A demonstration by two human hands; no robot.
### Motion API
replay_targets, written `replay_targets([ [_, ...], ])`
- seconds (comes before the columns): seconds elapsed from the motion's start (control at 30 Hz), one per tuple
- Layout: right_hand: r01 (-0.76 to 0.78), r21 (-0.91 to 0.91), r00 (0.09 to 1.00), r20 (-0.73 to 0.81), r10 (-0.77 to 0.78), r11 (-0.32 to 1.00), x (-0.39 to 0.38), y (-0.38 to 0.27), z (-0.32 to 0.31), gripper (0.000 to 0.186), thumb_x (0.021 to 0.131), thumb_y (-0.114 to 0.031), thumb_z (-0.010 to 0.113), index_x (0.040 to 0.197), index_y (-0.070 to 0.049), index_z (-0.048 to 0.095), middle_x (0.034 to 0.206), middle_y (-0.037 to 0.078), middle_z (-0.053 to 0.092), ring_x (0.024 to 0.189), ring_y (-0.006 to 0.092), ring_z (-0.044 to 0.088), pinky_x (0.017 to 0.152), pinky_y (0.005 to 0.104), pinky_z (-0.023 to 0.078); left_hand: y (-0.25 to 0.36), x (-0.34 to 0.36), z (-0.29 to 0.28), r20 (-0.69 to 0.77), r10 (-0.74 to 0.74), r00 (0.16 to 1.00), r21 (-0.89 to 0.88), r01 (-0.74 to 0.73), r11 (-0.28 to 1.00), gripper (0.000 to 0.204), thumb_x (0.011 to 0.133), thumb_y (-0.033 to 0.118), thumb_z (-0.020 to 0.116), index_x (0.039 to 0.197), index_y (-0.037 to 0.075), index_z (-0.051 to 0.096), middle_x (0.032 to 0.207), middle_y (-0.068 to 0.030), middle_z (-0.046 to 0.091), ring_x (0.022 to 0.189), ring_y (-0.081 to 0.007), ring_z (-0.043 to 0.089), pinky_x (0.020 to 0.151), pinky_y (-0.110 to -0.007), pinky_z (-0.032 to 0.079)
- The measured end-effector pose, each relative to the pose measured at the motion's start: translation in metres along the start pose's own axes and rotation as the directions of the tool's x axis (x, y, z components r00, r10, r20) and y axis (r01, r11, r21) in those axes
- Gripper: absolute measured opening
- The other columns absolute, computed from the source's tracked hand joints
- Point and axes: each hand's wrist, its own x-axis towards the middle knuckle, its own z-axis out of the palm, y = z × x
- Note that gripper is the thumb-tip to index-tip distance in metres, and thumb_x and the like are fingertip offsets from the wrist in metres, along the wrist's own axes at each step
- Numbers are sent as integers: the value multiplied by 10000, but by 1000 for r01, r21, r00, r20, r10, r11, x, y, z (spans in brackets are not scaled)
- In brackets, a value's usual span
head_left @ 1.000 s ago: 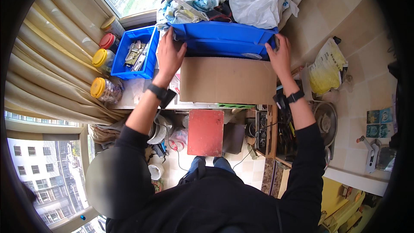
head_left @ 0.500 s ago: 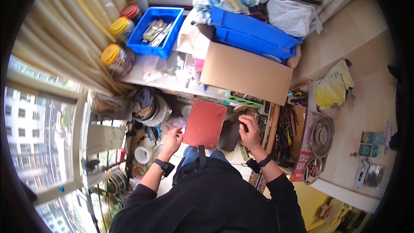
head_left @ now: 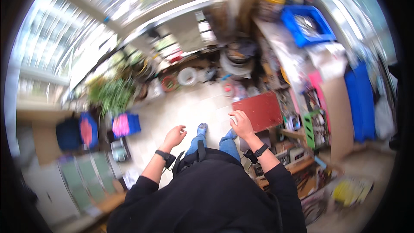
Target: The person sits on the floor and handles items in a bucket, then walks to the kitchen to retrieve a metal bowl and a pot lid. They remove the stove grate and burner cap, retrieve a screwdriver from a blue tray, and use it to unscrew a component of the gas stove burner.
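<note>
In front of my body my left hand (head_left: 175,136) hangs over the tiled floor, fingers loosely bent and apart, with nothing in it. My right hand (head_left: 242,124) is open too, its fingers half stretched out. It overlaps the near left corner of a worn red rectangular board (head_left: 260,110) in the view; whether it touches the board I cannot tell. Each wrist wears a black band. Between and below the hands are my feet in blue shoes (head_left: 202,128).
A cluttered bench on the right holds a blue bin (head_left: 308,39), lidded jars (head_left: 271,3) and a cardboard flap (head_left: 337,116). A white bucket (head_left: 187,77) stands ahead on the floor. Green plants (head_left: 115,95), a blue box with pink contents (head_left: 126,125) and a pale green cabinet (head_left: 86,180) line the left.
My view has turned left, so bench and red board now lie to the right, and plants and cabinet show at left. My feet have come into view. Both hands stay empty.
</note>
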Motion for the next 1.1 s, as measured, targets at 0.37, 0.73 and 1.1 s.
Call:
replay_targets([
  [0.37,129,25,714,691,-110,991,32,-117,294,237,841,-123,675,1053,-24,635,1011,147,647,977,300,632,866,383,511,-246,-226,32,-252,-481,840,-483,322,815,365,906,280,598,1174,33,616,1061,-145,678,1010,-316,643,869,-413,515],
  [0.73,47,20,344,938,-35,999,36,-249,624,314,872,-172,663,1118,21,637,1029,176,705,964,262,688,860,362,541,-495,-334,19,-245,-760,602,-788,333,518,373,909,292,601,1169,25,627,1038,-147,704,963,-310,667,849,-406,519],
  [1.1,122,-128,448,892,61,984,153,-224,976,352,869,-177,646,1148,35,620,1045,191,701,985,276,684,903,362,520,-741,-202,-24,-39,-874,484,-951,251,181,317,915,238,607,1168,49,636,1041,-143,710,982,-288,678,868,-376,521],
])
